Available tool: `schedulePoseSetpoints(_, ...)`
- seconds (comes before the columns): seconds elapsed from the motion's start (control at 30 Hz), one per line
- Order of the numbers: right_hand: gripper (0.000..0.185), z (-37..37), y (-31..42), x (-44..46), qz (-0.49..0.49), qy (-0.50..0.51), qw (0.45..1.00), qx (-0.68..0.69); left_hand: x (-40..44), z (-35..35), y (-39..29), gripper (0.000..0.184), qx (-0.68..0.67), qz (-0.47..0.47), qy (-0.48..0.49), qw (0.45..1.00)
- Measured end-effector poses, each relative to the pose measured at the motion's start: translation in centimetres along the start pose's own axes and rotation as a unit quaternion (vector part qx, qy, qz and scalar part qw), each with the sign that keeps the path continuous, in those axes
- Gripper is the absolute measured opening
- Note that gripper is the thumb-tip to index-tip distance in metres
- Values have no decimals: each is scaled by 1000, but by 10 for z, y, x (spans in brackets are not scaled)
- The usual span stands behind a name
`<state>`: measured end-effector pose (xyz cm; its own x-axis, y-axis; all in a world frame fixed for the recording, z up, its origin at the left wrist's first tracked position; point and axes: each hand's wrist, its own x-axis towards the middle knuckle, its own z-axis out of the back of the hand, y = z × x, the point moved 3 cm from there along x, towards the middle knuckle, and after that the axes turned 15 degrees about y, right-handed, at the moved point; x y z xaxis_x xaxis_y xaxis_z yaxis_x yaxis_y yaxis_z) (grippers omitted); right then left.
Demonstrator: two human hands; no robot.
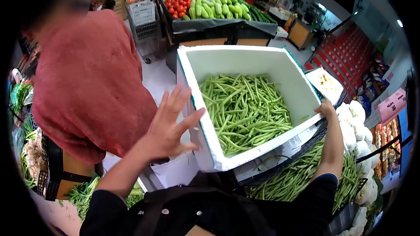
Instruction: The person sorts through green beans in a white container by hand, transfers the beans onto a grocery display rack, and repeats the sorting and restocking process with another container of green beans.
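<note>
A white foam box [258,51] tilts in front of me, partly filled with green beans [245,109]. My left hand [171,126] is raised beside the box's left wall, fingers spread and holding nothing. At the right front corner, my right hand [326,108] grips the box's rim; some of its fingers are hidden behind the wall. More loose green beans [284,177] lie in the display below the box and under my right forearm.
A person in a red top [87,74] stands close on my left. Ahead is a stand with tomatoes [181,2] and light green gourds [218,6], beside a shopping cart [143,22]. White bagged vegetables [358,135] and a pink price sign [392,105] are at right.
</note>
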<state>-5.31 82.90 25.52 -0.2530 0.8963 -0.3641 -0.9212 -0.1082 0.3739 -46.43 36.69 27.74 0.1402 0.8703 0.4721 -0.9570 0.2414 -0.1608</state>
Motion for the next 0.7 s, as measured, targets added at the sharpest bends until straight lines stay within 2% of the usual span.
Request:
schedulePoseSetpoints(0.03,66,2,13,6,19,-56,981,-186,17,-8,9,105,16,-33,72,997)
schedulePoseSetpoints(0.07,83,5,55,-11,-69,-139,969,-190,36,-9,18,92,16,-64,117,991)
schedulePoseSetpoints(0.1,93,4,87,-9,70,-190,948,-245,49,-12,24,81,16,-97,162,982)
schedulePoseSetpoints(0.13,97,-9,132,-26,126,-139,962,-198,55,-19,22,72,-38,-141,152,978)
schedulePoseSetpoints(0.17,102,-33,201,-76,156,89,982,-65,62,-27,19,64,-95,-184,143,968)
schedulePoseSetpoints(0.2,111,-64,200,-40,136,48,983,-118,70,-28,7,54,-98,-229,85,965)
schedulePoseSetpoints(0.23,121,-90,230,-47,129,151,974,-110,77,-26,-3,53,-114,-251,92,957)
schedulePoseSetpoints(0.3,128,-140,247,-30,16,219,970,-105,81,-32,-1,54,-134,-255,62,956)
schedulePoseSetpoints(0.37,134,-178,238,-5,16,246,969,-26,78,-35,8,46,-168,-237,49,956)
schedulePoseSetpoints(0.43,136,-204,231,13,-11,177,983,-37,73,-39,20,43,-190,-222,39,956)
schedulePoseSetpoints(0.47,136,-207,242,-3,-45,174,980,-84,70,-40,24,43,-201,-214,38,955)
schedulePoseSetpoints(0.57,137,-214,283,-43,-57,232,965,-105,65,-47,28,44,-213,-208,35,954)
schedulePoseSetpoints(0.63,138,-216,287,-43,-112,166,979,28,70,-46,20,47,-208,-220,41,952)
schedulePoseSetpoints(0.67,138,-209,289,-39,-131,128,979,95,76,-46,0,37,-176,-261,5,949)
schedulePoseSetpoints(0.7,140,-194,288,-33,-90,168,964,186,81,-46,-8,31,-180,-264,-7,947)
